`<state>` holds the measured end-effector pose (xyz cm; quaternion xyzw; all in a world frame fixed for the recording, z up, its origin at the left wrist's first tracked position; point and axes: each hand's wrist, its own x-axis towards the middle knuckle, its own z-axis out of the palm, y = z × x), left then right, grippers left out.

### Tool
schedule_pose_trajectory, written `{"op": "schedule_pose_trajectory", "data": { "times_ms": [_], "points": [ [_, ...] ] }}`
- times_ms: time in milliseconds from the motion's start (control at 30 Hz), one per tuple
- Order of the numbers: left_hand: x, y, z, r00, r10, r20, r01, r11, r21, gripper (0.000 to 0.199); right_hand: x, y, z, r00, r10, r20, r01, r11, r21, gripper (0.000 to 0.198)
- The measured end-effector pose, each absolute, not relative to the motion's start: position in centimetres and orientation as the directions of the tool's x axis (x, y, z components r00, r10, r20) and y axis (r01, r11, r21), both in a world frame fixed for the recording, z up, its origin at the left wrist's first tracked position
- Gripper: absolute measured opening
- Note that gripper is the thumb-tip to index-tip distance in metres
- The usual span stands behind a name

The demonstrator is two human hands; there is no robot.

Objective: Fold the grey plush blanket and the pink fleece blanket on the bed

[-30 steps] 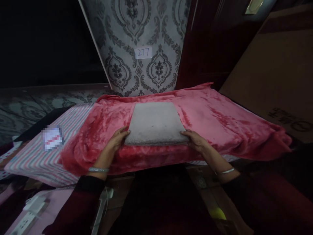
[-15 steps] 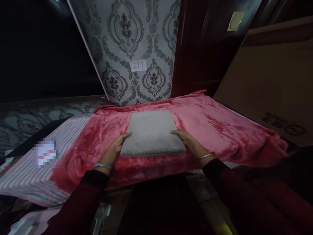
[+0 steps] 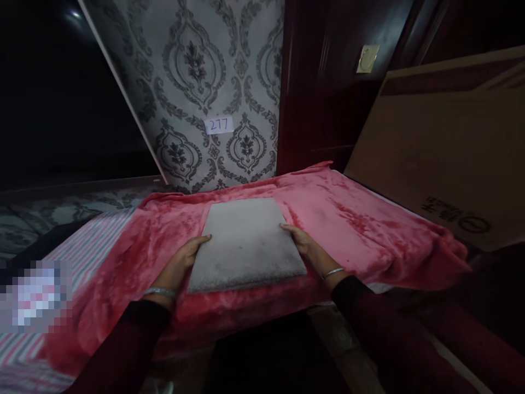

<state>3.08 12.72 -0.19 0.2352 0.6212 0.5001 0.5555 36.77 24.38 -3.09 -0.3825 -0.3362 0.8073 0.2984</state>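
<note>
One grey plush pad [image 3: 246,246] lies between the person's two hands, on a single red blanket [image 3: 340,230]. The left hand [image 3: 186,257] holds its left edge and the right hand [image 3: 305,246] its right edge, each thumb on top, the other fingers largely hidden at the sides. Both arms reach forward and converge on the pad, one bracelet [image 3: 159,292] around each wrist. Beyond are one paper label [image 3: 219,125] reading 277 and, at right, one cardboard box [image 3: 447,148]
</note>
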Motion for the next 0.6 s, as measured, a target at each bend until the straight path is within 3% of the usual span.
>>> {"op": "schedule_pose_trajectory", "data": {
  "times_ms": [67, 133, 333, 600],
  "points": [
    [2.8, 13.2, -0.5, -0.226, 0.807, -0.546, -0.295, 0.478, 0.827, 0.022, 36.4, 24.7, -3.3, -0.544, 0.720, -0.430, -0.224, -0.619, -0.753, 0.027],
    [2.7, 13.4, -0.7, -0.216, 0.828, -0.517, -0.246, 0.467, 0.849, 0.019, 36.2, 24.9, -3.4, -0.555, 0.698, -0.452, -0.177, -0.630, -0.756, 0.033],
    [2.6, 9.9, -0.5, -0.217, 0.974, -0.062, 0.178, 0.102, 0.979, 0.038, 36.8, 25.4, -3.6, -0.612, 0.674, -0.414, -0.096, -0.582, -0.807, 0.045],
    [3.0, 7.5, 0.5, -0.105, 0.987, 0.118, 0.349, -0.075, 0.934, 0.050, 38.7, 24.7, -4.4, -0.607, 0.587, -0.536, -0.132, -0.739, -0.660, 0.042]
  ]
}}
